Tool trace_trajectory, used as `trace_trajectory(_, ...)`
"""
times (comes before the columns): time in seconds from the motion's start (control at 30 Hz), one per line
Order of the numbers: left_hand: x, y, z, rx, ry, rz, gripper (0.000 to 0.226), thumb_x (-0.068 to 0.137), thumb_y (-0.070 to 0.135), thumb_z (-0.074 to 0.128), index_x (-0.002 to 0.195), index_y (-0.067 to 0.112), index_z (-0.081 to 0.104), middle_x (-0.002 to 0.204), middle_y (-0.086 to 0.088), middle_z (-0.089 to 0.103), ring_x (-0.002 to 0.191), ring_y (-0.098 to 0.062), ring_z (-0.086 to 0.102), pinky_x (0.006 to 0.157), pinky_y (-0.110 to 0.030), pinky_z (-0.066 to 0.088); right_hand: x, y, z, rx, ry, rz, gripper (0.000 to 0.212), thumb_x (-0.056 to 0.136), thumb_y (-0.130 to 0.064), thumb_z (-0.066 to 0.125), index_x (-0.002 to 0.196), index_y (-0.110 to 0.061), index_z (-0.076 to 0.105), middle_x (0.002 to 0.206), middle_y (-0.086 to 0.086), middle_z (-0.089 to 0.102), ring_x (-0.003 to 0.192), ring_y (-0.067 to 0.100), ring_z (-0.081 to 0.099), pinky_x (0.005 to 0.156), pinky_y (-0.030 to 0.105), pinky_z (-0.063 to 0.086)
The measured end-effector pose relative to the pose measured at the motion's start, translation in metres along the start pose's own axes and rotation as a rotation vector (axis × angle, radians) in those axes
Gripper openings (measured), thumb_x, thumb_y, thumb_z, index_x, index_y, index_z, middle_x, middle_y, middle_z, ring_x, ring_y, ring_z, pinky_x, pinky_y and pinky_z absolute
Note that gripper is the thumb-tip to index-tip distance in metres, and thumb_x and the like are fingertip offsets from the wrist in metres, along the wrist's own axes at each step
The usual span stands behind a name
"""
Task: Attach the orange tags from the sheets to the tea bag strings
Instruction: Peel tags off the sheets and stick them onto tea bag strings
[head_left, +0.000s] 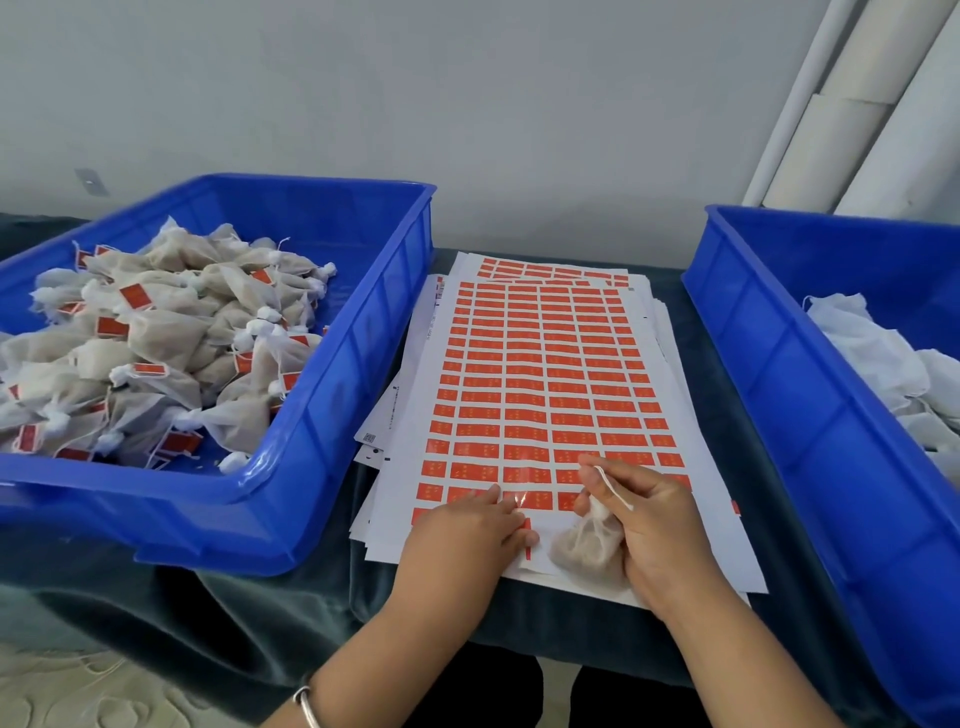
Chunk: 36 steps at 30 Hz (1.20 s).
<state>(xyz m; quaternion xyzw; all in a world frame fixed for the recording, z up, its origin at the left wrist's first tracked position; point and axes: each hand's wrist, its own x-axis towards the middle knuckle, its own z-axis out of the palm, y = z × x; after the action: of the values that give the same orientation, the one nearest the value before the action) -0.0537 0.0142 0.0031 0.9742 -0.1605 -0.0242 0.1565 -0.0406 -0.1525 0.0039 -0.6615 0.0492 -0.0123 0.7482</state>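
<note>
A white sheet (540, 374) covered in rows of orange tags lies on top of a stack between two blue bins. My left hand (462, 535) rests on the sheet's near edge, fingertips pinching an orange tag (524, 501) that lifts off the bottom rows. My right hand (649, 525) grips a white mesh tea bag (584, 553) at its knotted neck, and the bag's white string (613, 486) runs across its fingers. The bag's body lies on the sheet just below the tag rows.
The blue bin at the left (332, 364) holds several tea bags with orange tags on their strings. Another blue bin at the right (769, 374) holds white untagged bags (883, 364). Both stand on a dark green cloth (291, 603) over the table. A grey wall is behind.
</note>
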Motion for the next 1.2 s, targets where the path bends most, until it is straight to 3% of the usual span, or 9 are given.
trace_trajectory(0.1,0.0,0.0,0.0,0.034,0.009,0.022,0.049,0.094,0.042,0.022,0.126,0.026,0.056,0.138,0.009,0.048,0.128,-0.008,0.036,0.102,-0.023,0.028,0.0,0.0,-0.001,-0.005,0.003,0.01,0.028,0.054,-0.045,0.073,0.081,-0.04,0.076,0.088,-0.011,0.074,0.083,0.017,0.071,0.072,0.031,0.058)
trace_trajectory(0.2,0.001,0.0,0.003,0.13,0.001,0.05,0.039,0.102,0.035,0.029,0.136,0.026,0.046,0.147,0.011,0.038,0.138,-0.007,0.027,0.109,-0.024,0.024,0.0,0.0,-0.002,-0.001,0.003,0.008,0.03,0.052,-0.046,0.074,0.081,-0.038,0.076,0.084,-0.008,0.074,0.077,0.015,0.071,0.066,0.027,0.057)
trace_trajectory(0.4,-0.002,0.0,0.004,0.084,0.066,0.035,0.041,0.101,0.04,0.026,0.132,0.028,0.052,0.145,0.014,0.04,0.135,-0.003,0.032,0.108,-0.021,0.025,-0.001,0.0,-0.003,-0.003,0.001,0.005,0.034,0.051,-0.048,0.074,0.083,-0.036,0.077,0.082,-0.006,0.074,0.076,0.015,0.071,0.068,0.028,0.057)
trace_trajectory(0.5,-0.002,0.001,0.005,0.045,0.12,0.003,0.041,0.1,0.043,0.027,0.128,0.03,0.054,0.141,0.015,0.045,0.126,-0.003,0.044,0.103,-0.018,0.031,-0.002,0.0,-0.003,-0.006,-0.002,0.005,0.036,0.049,-0.05,0.074,0.083,-0.037,0.076,0.083,-0.006,0.074,0.077,0.016,0.071,0.071,0.031,0.058)
trace_trajectory(0.6,-0.003,-0.001,0.004,-0.013,0.181,-0.051,0.037,0.099,0.043,0.029,0.118,0.029,0.058,0.12,0.013,0.061,0.1,-0.005,0.058,0.089,-0.015,0.041,-0.002,0.0,-0.004,0.006,-0.01,0.017,0.036,0.05,-0.048,0.074,0.083,-0.035,0.076,0.082,-0.005,0.074,0.077,0.016,0.071,0.07,0.032,0.058)
trace_trajectory(0.7,-0.007,-0.003,0.005,-0.11,0.252,-0.085,0.034,0.098,0.044,0.033,0.111,0.029,0.061,0.107,0.013,0.065,0.09,-0.004,0.059,0.074,-0.004,0.035,-0.003,0.0,-0.004,0.008,-0.014,0.022,0.036,0.051,-0.047,0.075,0.083,-0.032,0.077,0.078,-0.003,0.073,0.075,0.016,0.071,0.07,0.031,0.058)
trace_trajectory(0.8,-0.012,-0.004,0.004,-0.211,0.253,-0.112,0.031,0.094,0.043,0.045,0.118,0.033,0.061,0.116,0.018,0.063,0.102,-0.001,0.058,0.077,0.003,0.026,-0.003,0.0,-0.005,0.014,-0.014,0.021,0.037,0.051,-0.047,0.075,0.084,-0.03,0.077,0.077,-0.003,0.073,0.073,0.015,0.071,0.07,0.031,0.058)
trace_trajectory(0.93,-0.013,-0.005,0.002,-0.185,0.184,-0.071,0.043,0.084,0.05,0.059,0.124,0.034,0.058,0.128,0.023,0.055,0.119,0.004,0.048,0.099,-0.012,0.03,-0.003,0.0,-0.004,0.019,-0.008,0.017,0.037,0.05,-0.047,0.076,0.084,-0.031,0.077,0.08,-0.004,0.073,0.072,0.014,0.07,0.071,0.031,0.058)
trace_trajectory(1.2,-0.002,-0.004,-0.001,-0.061,0.009,-0.067,0.044,0.092,0.053,0.044,0.132,0.036,0.05,0.143,0.023,0.038,0.129,0.002,0.037,0.101,-0.016,0.029,-0.003,-0.001,-0.003,0.015,-0.014,0.016,0.036,0.051,-0.048,0.074,0.083,-0.033,0.077,0.077,-0.003,0.073,0.07,0.015,0.07,0.066,0.024,0.056)
